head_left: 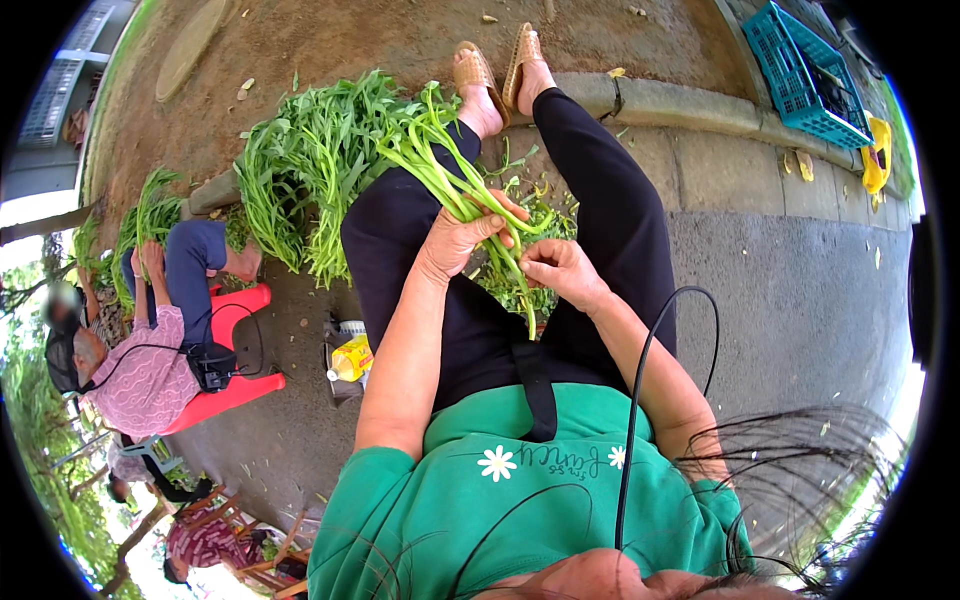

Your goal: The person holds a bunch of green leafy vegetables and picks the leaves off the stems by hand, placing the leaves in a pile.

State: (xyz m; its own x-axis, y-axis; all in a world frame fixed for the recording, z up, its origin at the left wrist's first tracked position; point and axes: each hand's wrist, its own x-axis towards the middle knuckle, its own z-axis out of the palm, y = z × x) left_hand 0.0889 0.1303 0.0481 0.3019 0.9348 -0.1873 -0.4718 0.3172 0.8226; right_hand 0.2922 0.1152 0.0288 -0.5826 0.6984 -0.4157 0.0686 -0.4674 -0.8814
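Observation:
My left hand (462,238) grips a bunch of long green vegetable stalks (440,165) that points up and to the left over my lap. My right hand (560,268) pinches one thin stalk (520,285) hanging down from the bunch, just right of my left hand. Trimmed leaves and stems (535,225) lie on the ground between my legs. I sit in black trousers with my sandalled feet (498,75) stretched out ahead.
A big heap of the same greens (310,160) lies on the ground to my left. Another person (160,340) sits on a red stool (235,385) at left, handling greens. A yellow carton (352,358) stands beside me. A blue crate (805,75) rests by the kerb at top right.

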